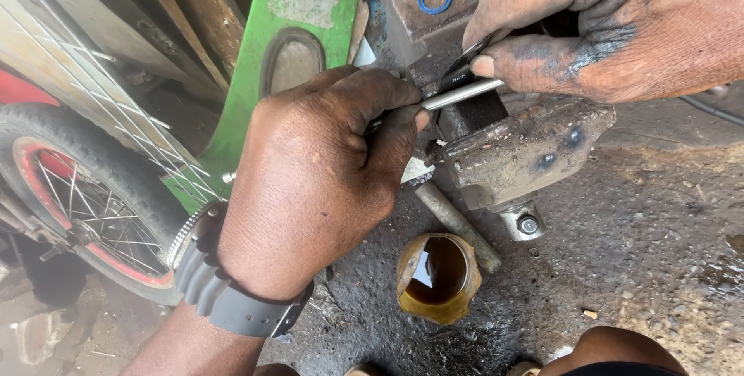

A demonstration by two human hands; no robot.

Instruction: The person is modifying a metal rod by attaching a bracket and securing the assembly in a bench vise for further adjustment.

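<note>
Repair workshop, greasy bench vise, spoked wheel, grimy floor

Rod is showing smooth, glossy metal; vise under it is looking rough, matt, rusty iron; cup below vise is looking worn, glossy-wet inside.

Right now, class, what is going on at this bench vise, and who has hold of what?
A person works over a rusty bench vise. The left hand pinches one end of a thin metal rod lying across the vise top. The right hand presses a small dark tool against the rod. Below the vise sits a cut yellow container of dark liquid; a small spoked wheel stands at left.
</note>
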